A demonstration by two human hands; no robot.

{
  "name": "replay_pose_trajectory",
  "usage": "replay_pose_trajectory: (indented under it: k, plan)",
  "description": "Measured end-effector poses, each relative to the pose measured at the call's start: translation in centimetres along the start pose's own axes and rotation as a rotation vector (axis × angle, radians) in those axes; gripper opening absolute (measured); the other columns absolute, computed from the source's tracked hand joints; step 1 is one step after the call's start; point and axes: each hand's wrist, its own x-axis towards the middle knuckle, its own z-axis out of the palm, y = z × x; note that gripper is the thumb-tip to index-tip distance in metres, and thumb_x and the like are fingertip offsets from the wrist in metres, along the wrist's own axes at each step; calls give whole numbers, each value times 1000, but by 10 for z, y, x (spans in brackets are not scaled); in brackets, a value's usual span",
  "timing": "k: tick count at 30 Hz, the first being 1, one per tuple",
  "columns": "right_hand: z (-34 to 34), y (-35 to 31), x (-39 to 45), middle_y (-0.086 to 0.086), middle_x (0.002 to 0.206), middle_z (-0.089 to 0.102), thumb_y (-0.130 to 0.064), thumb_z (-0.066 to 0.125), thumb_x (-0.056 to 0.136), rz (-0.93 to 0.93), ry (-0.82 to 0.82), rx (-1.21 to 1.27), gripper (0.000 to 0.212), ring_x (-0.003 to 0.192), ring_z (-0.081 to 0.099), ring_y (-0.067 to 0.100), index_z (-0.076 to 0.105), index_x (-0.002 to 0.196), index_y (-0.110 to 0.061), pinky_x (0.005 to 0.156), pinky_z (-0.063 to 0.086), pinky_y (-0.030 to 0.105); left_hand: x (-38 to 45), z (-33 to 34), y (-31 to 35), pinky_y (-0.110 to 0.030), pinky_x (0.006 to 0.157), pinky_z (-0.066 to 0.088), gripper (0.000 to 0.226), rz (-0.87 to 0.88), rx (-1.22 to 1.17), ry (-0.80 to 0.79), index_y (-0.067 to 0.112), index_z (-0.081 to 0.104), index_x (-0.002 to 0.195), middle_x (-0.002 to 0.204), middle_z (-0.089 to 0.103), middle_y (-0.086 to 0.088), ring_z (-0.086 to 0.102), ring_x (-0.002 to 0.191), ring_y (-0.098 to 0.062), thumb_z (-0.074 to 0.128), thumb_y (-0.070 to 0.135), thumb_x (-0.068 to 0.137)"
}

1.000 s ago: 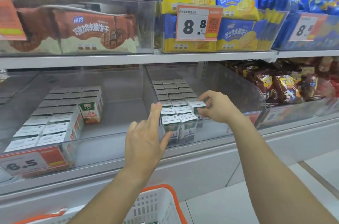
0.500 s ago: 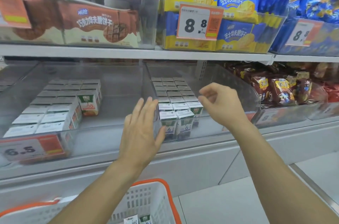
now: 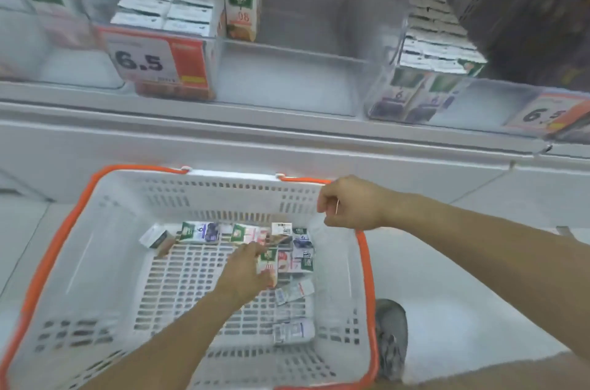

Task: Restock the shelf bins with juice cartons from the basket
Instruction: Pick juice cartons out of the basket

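Far left, a clear bin [image 3: 38, 48] with blurred cartons behind its wall. Next, the middle shelf bin [image 3: 287, 54] holds rows of juice cartons [image 3: 178, 3] packed on its left side behind a 6.5 price tag [image 3: 156, 61]; right half bare. Below, white basket [image 3: 105, 249] with orange rim sits on the floor. Left hand [image 3: 245, 274] is down inside it, fingers closing around a green-and-white carton [image 3: 267, 260]; contact looks likely, but blur hides whether the grip is complete. Loose cartons [image 3: 204, 231] lie scattered along the basket's far and right side. Right hand [image 3: 351, 203] is pinched shut on the basket's far-right rim. Right shelf bin [image 3: 498, 93] holds more cartons [image 3: 431, 38], second price tag [image 3: 542, 115] at its front. A shoe [image 3: 391, 335] shows just right of the basket.
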Motion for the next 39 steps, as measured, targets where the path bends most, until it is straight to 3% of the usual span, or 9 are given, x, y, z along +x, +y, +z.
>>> replay_pose_trajectory:
  k: [6, 13, 16, 20, 23, 26, 30, 34, 39]
  plan:
    - [85, 5, 50, 1, 99, 65, -16, 75, 80, 75, -162, -28, 27, 93, 60, 21, 67, 105, -12, 83, 51, 33, 10, 20, -21, -35, 101, 44, 79, -183, -106, -24, 11, 38, 142, 137, 45, -7, 50, 122, -23, 80, 37, 80]
    - [163, 24, 82, 3, 115, 52, -19, 80, 73, 247, -13, 40, 58, 107, 55, 23, 55, 126, -20, 84, 49, 34, 23, 28, -35, -24, 79, 42, 62, -339, -252, 36, 4, 45, 138, 128, 61, -10, 59, 102, -20, 70, 34, 90]
    - [183, 24, 88, 4, 119, 51, -16, 83, 71, 271, 0, 36, 65, 115, 48, 25, 53, 129, -16, 94, 47, 36, 19, 36, -32, -32, 76, 50, 19, -362, -265, 50, 19, 56, 98, 90, 65, -6, 58, 83, -23, 69, 31, 91]
    - [194, 25, 94, 5, 118, 56, 2, 71, 76, 261, 92, -37, 51, 112, 47, 24, 56, 122, -13, 90, 45, 32, 21, 43, -31, -24, 60, 46, 25, -415, -340, 47, 20, 56, 71, 65, 57, 6, 55, 63, -14, 77, 20, 85]
    - [194, 25, 93, 3, 107, 59, 2, 67, 76, 232, 118, -54, 36, 104, 49, 23, 63, 108, -12, 84, 44, 30, 26, 40, -33, -25, 68, 54, 14, -529, -483, 36, 12, 68, 81, 79, 65, 3, 61, 69, -13, 82, 14, 79]
    - [185, 22, 88, 0, 96, 56, -4, 70, 75, 239, 122, 3, 29, 103, 52, 22, 69, 102, -13, 78, 43, 27, 29, 32, -35, -21, 75, 53, 40, -649, -592, -46, 4, 71, 99, 95, 65, 4, 65, 82, -14, 90, 20, 68]
    - [166, 20, 71, 2, 106, 67, -15, 81, 70, 258, 101, 116, 43, 103, 60, 21, 74, 113, -14, 82, 50, 31, 26, 15, -40, -26, 67, 54, 40, -791, -841, -194, -1, 76, 86, 71, 67, -10, 55, 64, -16, 95, 18, 57]
    - [136, 10, 47, 4, 101, 70, -21, 86, 67, 212, 158, 159, 41, 93, 65, 22, 77, 107, -14, 79, 54, 35, 9, -12, -34, -33, 77, 60, 47, -695, -1014, -339, 0, 77, 99, 122, 64, -21, 62, 110, -21, 93, 20, 61]
    - [75, -21, 15, -2, 95, 71, -19, 84, 66, 54, 237, 164, 38, 87, 65, 16, 79, 104, -22, 80, 54, 34, -15, -41, 1, -37, 85, 58, 31, -490, -1299, -343, -6, 64, 115, 115, 66, -18, 61, 120, -28, 71, 8, 88]
